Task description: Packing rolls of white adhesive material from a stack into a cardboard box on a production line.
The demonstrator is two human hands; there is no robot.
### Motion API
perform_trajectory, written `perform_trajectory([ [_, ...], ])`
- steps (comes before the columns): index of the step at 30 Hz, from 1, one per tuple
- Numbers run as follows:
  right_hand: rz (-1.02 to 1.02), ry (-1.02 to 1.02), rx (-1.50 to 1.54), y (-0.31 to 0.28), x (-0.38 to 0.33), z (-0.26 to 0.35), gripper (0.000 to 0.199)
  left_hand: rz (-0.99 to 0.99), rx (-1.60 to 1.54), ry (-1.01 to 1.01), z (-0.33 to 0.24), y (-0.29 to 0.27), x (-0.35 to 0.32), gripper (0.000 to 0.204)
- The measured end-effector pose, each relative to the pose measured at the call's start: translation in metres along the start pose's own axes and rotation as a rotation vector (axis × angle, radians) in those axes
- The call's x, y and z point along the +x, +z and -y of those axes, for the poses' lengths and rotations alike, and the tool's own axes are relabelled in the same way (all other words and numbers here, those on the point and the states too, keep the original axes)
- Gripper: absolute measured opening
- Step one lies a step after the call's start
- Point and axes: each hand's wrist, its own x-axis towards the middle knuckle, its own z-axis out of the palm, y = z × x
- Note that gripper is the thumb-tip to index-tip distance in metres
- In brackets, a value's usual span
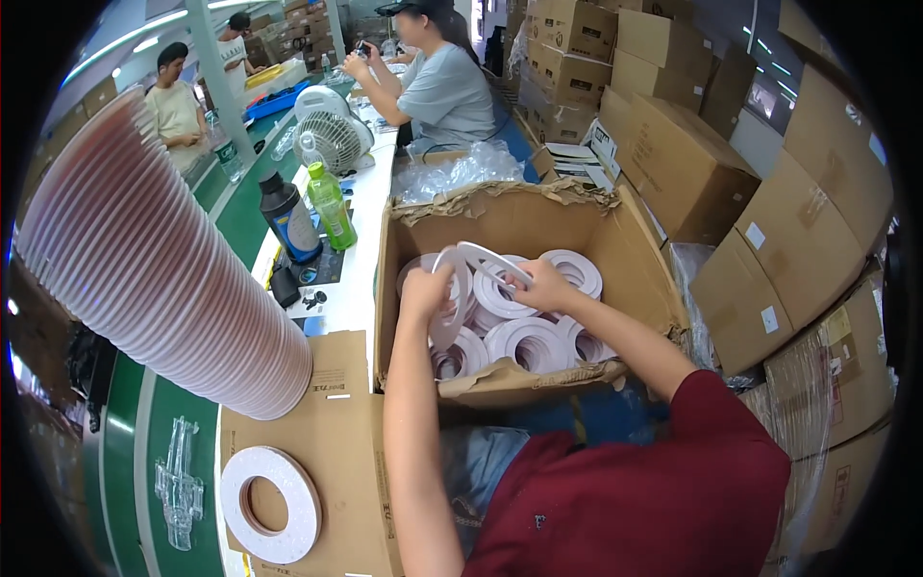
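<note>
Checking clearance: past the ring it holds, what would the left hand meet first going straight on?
The left hand would probably meet the cardboard box's far wall, though depth is unclear and piled rings may come first.

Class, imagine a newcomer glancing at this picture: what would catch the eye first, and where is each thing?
Most likely the tall stack of pale rings towering at the left. Next, perhaps, the open cardboard box in the middle, where the left hand and right hand hold flat white rings above others lying inside.
</note>
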Motion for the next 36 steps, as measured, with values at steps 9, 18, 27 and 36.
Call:
perform_trajectory([
  [9,-0.150,0.395,0.276,0.003,-0.004,-0.045,0.015,-0.517,0.268,0.900,-0.026,0.015,-0.025,0.016],
  [18,0.012,0.475,0.584,0.004,0.003,-0.026,0.016,-0.196,0.729,0.855,-0.044,0.045,-0.034,0.026],
  [27,-0.038,0.450,0.491,0.007,0.002,-0.031,0.019,-0.303,0.744,1.033,-0.038,0.037,-0.026,0.025],
  [36,0.001,0.435,0.488,0.003,0.004,-0.028,0.021,-0.236,0.826,0.962,-0.037,0.045,-0.036,0.023],
])
